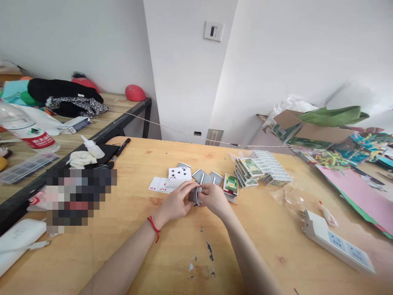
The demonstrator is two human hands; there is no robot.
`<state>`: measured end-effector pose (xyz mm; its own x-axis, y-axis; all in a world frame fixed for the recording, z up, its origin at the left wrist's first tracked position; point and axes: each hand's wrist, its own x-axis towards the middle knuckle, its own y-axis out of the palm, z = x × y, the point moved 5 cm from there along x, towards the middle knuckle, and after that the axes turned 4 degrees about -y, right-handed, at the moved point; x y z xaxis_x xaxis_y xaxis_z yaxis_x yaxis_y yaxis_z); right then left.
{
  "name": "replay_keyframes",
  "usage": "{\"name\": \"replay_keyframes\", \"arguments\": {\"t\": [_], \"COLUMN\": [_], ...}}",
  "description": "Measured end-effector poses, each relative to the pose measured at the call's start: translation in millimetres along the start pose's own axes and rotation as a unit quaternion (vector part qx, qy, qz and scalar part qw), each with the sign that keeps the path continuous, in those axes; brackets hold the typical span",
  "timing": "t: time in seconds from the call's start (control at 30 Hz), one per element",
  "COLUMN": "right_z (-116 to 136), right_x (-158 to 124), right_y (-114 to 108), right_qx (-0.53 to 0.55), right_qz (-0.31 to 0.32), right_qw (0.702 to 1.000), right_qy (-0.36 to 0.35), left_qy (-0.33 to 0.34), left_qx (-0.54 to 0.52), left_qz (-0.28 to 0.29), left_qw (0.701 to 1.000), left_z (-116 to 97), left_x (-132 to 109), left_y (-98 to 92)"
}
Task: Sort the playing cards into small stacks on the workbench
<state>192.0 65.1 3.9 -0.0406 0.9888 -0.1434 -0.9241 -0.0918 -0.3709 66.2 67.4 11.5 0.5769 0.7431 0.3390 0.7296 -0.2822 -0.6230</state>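
While your left fingers [184, 188] and right fingers [209, 190] grasp a card packet [193, 196], one face-up pile [179, 174] lies stacked, face-down cards [216, 178] still loose.

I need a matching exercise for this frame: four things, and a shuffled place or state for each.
1. Held cards
2. Spade card
3. Power strip
4. Bracelet

A. Right side of the table
B. Round the left wrist
C. Between left hand and right hand
D. Lying face up

Pairs: 1-C, 2-D, 3-A, 4-B
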Motion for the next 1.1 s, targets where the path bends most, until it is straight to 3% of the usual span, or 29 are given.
{"name": "replay_keyframes", "arguments": {"t": [0.3, 0.63, 0.83, 1.1], "right_z": [12.5, 6.3, 5.6, 0.7], "right_x": [-6.5, -2.6, -3.0, 1.6], "right_y": [-1.6, 5.9, 6.4, 4.3], "right_qx": [-0.094, 0.061, 0.083, 0.105], "right_qz": [-0.106, -0.073, -0.091, -0.065], "right_qw": [0.989, 0.995, 0.992, 0.992], "right_qy": [-0.046, -0.018, -0.009, -0.007], "left_qy": [-0.015, -0.013, -0.021, -0.022], "left_qx": [0.024, 0.048, 0.063, 0.073], "left_qz": [-0.036, -0.075, -0.084, -0.073], "left_qw": [0.999, 0.996, 0.994, 0.994], "left_z": [6.5, 6.6, 6.9, 10.2], "left_x": [-0.7, -2.6, -4.1, -5.9], "left_y": [-3.1, -3.9, -1.8, -0.2]}}
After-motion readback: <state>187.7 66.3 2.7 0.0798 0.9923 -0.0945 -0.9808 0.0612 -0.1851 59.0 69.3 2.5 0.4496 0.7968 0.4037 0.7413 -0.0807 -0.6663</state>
